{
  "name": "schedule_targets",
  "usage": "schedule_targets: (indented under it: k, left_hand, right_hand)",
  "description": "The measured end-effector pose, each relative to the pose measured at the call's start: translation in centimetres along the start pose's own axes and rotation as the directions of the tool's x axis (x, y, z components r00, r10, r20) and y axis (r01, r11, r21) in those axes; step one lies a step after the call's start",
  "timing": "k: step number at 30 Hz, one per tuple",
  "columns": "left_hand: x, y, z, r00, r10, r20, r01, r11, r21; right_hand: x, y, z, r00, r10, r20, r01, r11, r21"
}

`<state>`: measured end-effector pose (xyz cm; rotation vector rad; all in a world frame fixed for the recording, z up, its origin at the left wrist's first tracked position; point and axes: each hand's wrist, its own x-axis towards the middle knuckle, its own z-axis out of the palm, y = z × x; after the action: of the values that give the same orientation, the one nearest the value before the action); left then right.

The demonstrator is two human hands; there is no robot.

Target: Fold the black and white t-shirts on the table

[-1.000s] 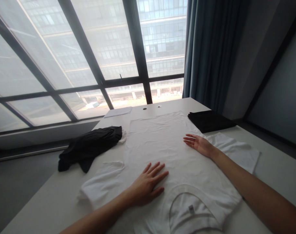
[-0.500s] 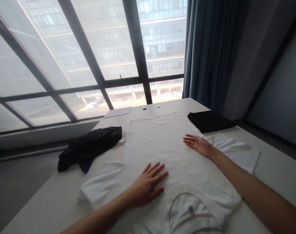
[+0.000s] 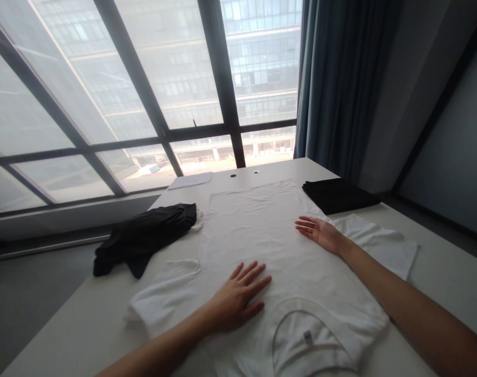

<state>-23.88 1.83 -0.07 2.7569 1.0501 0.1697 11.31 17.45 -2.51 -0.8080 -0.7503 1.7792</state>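
Observation:
A white T-shirt (image 3: 257,225) lies spread flat on the white table (image 3: 442,272), collar toward me and hem toward the window. My left hand (image 3: 236,298) rests palm down on the shirt's chest, fingers stretched out and apart. My right hand (image 3: 320,231) lies flat on the shirt's right side near the sleeve, fingers extended. Neither hand holds anything.
A crumpled black garment (image 3: 144,235) hangs over the table's left edge. A folded black garment (image 3: 338,195) sits at the far right. A sheet of paper (image 3: 191,180) lies near the window side. A blue curtain (image 3: 336,84) hangs to the right.

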Motion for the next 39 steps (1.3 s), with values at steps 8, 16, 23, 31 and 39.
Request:
schedule_targets:
  k: [8,16,23,31,39]
  left_hand:
    - [0.05,0.00,-0.04,1.000,-0.010,0.019,0.009,1.000,0.005]
    - [0.03,0.11,-0.22,1.000,-0.009,0.022,0.009,1.000,-0.001]
    - [0.05,0.12,-0.16,1.000,-0.012,0.020,0.012,1.000,0.001]
    - [0.02,0.13,-0.18,1.000,-0.014,0.024,0.014,1.000,0.009]
    - [0.01,0.03,-0.10,1.000,-0.008,0.020,0.008,1.000,0.002]
  right_hand:
    - [0.05,0.02,0.00,1.000,-0.003,0.003,0.003,1.000,0.006]
    - [0.10,0.05,-0.02,1.000,0.000,-0.007,0.000,1.000,-0.008]
    - [0.30,0.17,-0.31,1.000,-0.003,0.005,0.004,1.000,-0.019]
    - [0.07,0.08,-0.04,1.000,-0.002,-0.004,0.001,1.000,-0.015]
    - [0.13,0.16,-0.01,1.000,-0.007,-0.007,0.007,1.000,-0.011]
